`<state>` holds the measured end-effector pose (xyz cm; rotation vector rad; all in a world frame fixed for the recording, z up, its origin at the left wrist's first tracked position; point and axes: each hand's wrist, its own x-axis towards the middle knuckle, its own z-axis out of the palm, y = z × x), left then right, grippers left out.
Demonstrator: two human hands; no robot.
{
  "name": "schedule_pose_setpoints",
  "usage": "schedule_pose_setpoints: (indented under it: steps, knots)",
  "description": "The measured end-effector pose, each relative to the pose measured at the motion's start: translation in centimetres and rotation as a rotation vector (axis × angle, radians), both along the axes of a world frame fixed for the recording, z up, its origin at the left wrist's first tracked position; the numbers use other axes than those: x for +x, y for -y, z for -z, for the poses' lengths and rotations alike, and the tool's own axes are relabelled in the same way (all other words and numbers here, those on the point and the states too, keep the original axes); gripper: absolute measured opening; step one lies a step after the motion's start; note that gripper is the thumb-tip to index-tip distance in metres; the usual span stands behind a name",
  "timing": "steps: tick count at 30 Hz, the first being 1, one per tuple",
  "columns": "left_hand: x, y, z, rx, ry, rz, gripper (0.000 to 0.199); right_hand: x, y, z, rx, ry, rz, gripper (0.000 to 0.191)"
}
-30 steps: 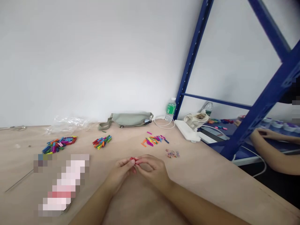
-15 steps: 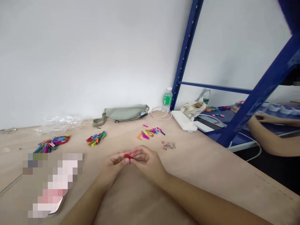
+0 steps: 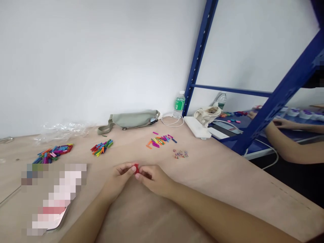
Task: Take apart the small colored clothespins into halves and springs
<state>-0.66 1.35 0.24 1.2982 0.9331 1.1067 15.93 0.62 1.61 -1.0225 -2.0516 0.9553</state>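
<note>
Left fingers (image 3: 130, 171) and right fingers (image 3: 140, 178) pinch a small red piece (image 3: 137, 167), its outline partly covered and unclear.

A single head-worn camera is looking forward and down from above and behind the person's own fingers (image 3: 131, 171), which are showing fairly near, just below the middle. It is facing a white wall (image 3: 101, 60) across the surface (image 3: 141, 216), also catching a blue frame (image 3: 201, 50) at right.

Red piece (image 3: 137, 168), multicoloured clothespins (image 3: 60, 149) (some purple), blue frame (image 3: 199, 54)
</note>
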Motion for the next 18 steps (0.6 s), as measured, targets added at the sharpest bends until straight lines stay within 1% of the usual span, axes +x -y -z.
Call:
schedule_pose_setpoints:
  steps: [6, 12, 16, 18]
  knots:
    - [-0.27, -0.14, 0.20, -0.107, 0.084, 0.080, 0.017, 0.06, 0.01, 0.35, -0.003, 0.074, -0.063, 0.030]
    - [-0.38, -0.03, -0.08, -0.176, 0.188, 0.305, 0.020, 0.38, -0.13, 0.12, 0.016, 0.096, -0.153, 0.034]
    - [-0.47, 0.02, -0.09, -0.179, 0.251, 0.388, 0.015, 0.53, -0.17, 0.07, 0.073, 0.096, -0.225, 0.034]
    - [-0.55, -0.04, 0.12, -0.181, 0.271, 0.403, 0.016, 0.55, -0.24, 0.15, 0.130, 0.106, -0.239, 0.033]
